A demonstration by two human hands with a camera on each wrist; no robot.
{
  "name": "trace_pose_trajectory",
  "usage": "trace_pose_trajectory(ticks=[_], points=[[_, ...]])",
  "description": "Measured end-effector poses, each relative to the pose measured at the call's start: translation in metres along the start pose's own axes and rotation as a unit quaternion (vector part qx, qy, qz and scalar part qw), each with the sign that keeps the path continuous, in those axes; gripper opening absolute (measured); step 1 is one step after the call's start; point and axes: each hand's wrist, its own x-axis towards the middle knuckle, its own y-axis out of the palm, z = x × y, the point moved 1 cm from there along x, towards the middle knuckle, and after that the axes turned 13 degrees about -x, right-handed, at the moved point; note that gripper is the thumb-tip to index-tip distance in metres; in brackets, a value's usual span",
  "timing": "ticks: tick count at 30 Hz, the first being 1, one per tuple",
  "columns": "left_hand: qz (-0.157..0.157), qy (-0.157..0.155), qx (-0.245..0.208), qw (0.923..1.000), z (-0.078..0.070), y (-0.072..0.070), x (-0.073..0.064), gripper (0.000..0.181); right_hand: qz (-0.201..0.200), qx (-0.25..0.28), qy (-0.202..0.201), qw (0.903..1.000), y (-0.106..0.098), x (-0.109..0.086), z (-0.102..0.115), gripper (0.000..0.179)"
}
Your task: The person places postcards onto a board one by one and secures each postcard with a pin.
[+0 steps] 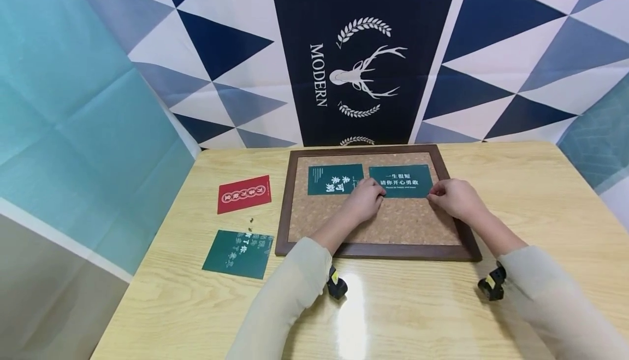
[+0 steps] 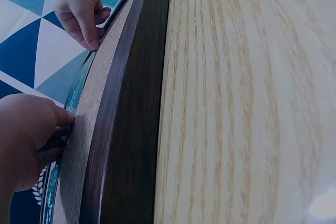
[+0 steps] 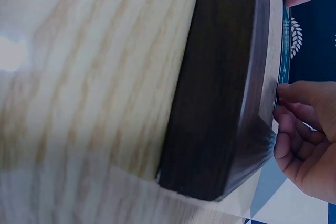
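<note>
A dark green card with white lettering [image 1: 400,180] lies on the right part of a cork board [image 1: 373,223] in a brown frame. My left hand [image 1: 365,200] is at its lower left corner, thumb and curled fingers against the edge. At the lower right corner, my right hand [image 1: 454,199] pinches with thumb and index finger; whether a small pin is between them is hidden. A second green card [image 1: 321,181] lies on the cork to the left, partly behind my left hand. Both hands [image 2: 26,140] also show in the left wrist view.
On the table left of the board lie a red card [image 1: 244,194] and another green card [image 1: 237,254]. Two tiny brass-coloured pieces [image 1: 251,220] sit between them. A patterned cloth backdrop [image 1: 245,48] stands directly behind the table [image 1: 408,311].
</note>
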Motion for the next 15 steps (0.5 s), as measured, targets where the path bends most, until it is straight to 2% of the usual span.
trace_pose_trajectory(ticks=[7, 15], points=[[0.009, -0.009, -0.005, 0.9999, -0.0019, -0.001, -0.0026, 0.026, 0.005, -0.034, -0.012, 0.9993, 0.0026, -0.002, 0.0009, 0.021], [-0.009, 0.004, -0.009, 0.9999, -0.0036, -0.0017, -0.0034, 0.025, -0.002, -0.046, -0.017, 0.9988, -0.0022, -0.0008, 0.0015, 0.02]])
